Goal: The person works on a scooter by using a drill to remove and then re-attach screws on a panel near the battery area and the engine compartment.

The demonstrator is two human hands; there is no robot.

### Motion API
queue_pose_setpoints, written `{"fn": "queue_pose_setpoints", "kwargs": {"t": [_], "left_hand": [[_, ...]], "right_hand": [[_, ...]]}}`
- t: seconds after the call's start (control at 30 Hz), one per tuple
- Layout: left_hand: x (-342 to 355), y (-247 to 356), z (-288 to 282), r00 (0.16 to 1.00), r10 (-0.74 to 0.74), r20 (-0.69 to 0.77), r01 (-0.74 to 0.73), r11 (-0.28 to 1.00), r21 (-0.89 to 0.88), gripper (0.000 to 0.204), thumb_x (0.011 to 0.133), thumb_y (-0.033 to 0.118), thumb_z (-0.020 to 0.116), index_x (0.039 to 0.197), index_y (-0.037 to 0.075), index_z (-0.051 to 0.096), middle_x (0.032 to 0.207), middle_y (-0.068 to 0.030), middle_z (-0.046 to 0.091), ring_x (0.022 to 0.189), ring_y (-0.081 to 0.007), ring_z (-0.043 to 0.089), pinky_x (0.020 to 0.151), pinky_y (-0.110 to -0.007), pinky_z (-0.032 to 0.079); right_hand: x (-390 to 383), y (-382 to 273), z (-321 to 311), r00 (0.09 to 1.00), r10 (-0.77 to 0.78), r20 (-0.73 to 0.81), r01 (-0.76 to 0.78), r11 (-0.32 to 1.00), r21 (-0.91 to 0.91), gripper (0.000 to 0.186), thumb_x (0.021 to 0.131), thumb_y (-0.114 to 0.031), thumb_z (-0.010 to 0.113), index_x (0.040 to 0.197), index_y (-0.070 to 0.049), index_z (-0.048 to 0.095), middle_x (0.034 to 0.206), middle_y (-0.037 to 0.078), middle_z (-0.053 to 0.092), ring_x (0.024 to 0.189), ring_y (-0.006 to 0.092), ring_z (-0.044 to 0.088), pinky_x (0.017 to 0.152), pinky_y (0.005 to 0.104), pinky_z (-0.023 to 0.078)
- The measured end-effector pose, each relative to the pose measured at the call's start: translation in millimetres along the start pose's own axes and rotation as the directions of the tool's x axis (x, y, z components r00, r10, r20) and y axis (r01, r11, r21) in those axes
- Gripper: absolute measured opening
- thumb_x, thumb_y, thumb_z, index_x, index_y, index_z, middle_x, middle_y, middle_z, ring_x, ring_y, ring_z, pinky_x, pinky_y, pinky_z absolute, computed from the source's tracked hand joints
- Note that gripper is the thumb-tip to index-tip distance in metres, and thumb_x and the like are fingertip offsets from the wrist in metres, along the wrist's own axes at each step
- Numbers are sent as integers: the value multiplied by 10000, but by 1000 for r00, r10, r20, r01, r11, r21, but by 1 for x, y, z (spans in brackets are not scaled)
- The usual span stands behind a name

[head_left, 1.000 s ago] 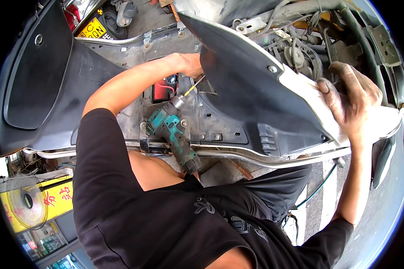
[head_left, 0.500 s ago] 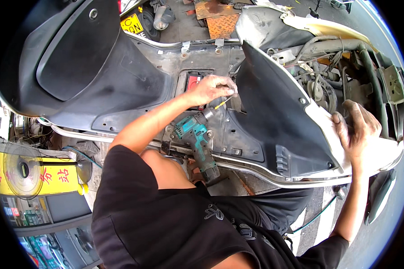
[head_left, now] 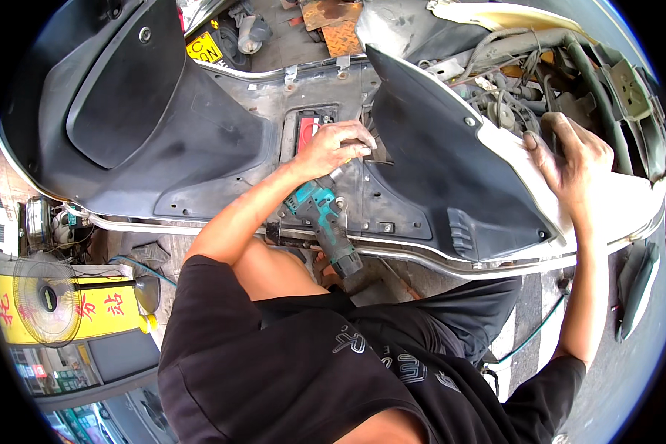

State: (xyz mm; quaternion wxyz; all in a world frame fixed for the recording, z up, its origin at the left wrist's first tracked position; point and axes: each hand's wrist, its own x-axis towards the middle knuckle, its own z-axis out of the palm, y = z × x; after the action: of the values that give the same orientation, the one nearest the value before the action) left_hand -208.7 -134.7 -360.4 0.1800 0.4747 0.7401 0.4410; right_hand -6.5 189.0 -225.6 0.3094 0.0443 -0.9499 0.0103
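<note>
My left hand point(head_left: 334, 149) is closed in a pinch over the scooter's footboard point(head_left: 325, 214), near the front end of a teal-and-black cordless drill point(head_left: 324, 222). Whatever is between its fingertips is too small or hidden to make out. The drill lies on the footboard with its grip and battery toward me. Beside the hand, a red battery point(head_left: 308, 132) shows in a recess in the floor. My right hand point(head_left: 576, 163) holds the upper edge of the white body panel point(head_left: 518, 159), thumb and fingers bent over it. A black inner panel point(head_left: 440, 159) adjoins it.
Exposed frame tubes and wiring point(head_left: 514, 100) lie beyond the white panel. The large black seat-side fairing point(head_left: 126, 111) rises at left. A standing fan point(head_left: 48, 300) is at lower left. Rusty metal plates point(head_left: 340, 37) and a yellow plate point(head_left: 203, 48) are at the back.
The view has shifted a little. My left fingers have come down closer to the drill, and its yellow-banded bit is now mostly hidden behind them. My right hand keeps its place on the panel.
</note>
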Motion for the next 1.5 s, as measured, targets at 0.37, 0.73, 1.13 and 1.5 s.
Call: {"fn": "queue_pose_setpoints", "kwargs": {"t": [0.37,0.73,1.13,1.5], "left_hand": [[0,-48,-49,868,-396,-299,248,868,-430,268,965,185,575,1169,13,551,1083,-112,662,1018,-219,649,904,-362,520],[41,13,-33,973,-215,85,211,976,55,184,915,170,651,1028,26,658,940,-31,679,872,-102,627,821,-265,507],[46,-26,-67,985,23,169,-33,998,54,287,904,257,658,1045,8,652,965,-59,683,932,-136,639,872,-293,494],[21,-93,-111,1000,-11,-13,9,993,-116,253,925,207,630,1071,2,642,946,-66,681,888,-128,648,812,-285,522]], "right_hand": [[-5,2,2,995,-10,-99,16,998,61,298,837,-363,698,954,-95,638,695,58,637,600,223,628,590,331,483],[-6,6,4,993,-12,-121,16,999,29,273,860,-327,683,1016,-106,643,815,69,690,704,239,681,644,325,515],[-34,9,17,925,278,-258,-309,947,-88,396,950,-435,556,1141,-110,679,956,120,703,854,222,668,783,331,502],[-14,-45,10,828,273,-490,-366,925,-102,287,953,-302,591,1083,-66,688,1002,114,695,900,198,653,786,322,498]]}}
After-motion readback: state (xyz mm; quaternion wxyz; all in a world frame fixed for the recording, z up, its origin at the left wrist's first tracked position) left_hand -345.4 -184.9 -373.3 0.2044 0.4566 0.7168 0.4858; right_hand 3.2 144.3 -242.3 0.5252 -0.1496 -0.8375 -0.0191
